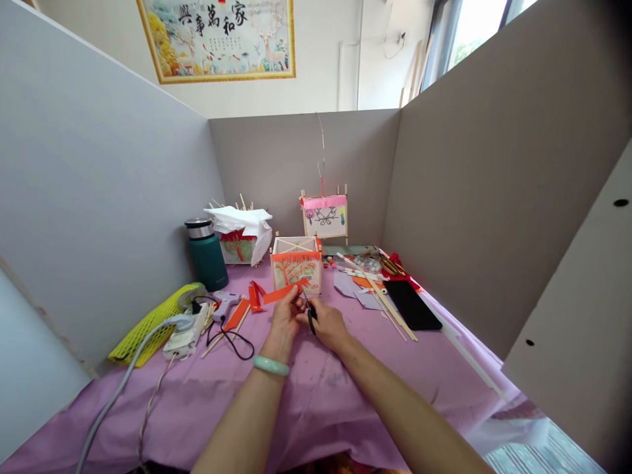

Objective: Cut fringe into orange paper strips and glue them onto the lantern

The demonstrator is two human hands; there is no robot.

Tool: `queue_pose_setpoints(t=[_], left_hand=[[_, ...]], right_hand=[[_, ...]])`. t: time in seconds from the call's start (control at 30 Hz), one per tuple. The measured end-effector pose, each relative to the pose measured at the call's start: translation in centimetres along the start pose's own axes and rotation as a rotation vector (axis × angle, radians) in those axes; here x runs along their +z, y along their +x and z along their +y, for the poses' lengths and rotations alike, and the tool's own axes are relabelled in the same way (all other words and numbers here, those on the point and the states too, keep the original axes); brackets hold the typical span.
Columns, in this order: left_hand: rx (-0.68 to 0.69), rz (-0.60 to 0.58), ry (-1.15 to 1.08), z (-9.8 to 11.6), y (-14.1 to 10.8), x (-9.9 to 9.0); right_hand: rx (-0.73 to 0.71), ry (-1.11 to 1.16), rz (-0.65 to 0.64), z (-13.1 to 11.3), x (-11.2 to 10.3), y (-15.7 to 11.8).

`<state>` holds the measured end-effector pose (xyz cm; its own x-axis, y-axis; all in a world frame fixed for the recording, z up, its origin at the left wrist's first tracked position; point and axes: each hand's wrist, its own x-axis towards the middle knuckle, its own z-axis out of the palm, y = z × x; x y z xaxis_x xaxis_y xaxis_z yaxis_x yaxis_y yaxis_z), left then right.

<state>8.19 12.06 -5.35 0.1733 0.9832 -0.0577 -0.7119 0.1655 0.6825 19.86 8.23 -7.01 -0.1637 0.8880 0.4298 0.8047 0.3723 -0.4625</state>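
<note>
Pinching the orange paper strip point(280, 294), my left hand point(288, 311) has its fingers nearly closed. My right hand point(326, 322) curls around the black scissors point(311, 317), meeting the left. Both are in front of the box lantern point(296, 268). I can't tell how far the blades are open; fingers partly hide the handles.

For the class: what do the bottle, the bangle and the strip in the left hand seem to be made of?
Bottle: probably metal, matt teal paint, since a bare silvery band shows near the top.
Bangle: polished stone, perhaps jade, or glass; pale green and glossy.
Orange-red strip: seemingly paper, matt and thin, with creased folds at one end.
</note>
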Motion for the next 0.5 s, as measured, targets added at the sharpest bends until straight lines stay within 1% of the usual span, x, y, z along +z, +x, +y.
queue_pose_setpoints(t=[0.5], left_hand=[[0.0,0.014,0.023,0.22,-0.33,0.31]], right_hand=[[0.054,-0.021,0.006,-0.04,0.49,0.22]])
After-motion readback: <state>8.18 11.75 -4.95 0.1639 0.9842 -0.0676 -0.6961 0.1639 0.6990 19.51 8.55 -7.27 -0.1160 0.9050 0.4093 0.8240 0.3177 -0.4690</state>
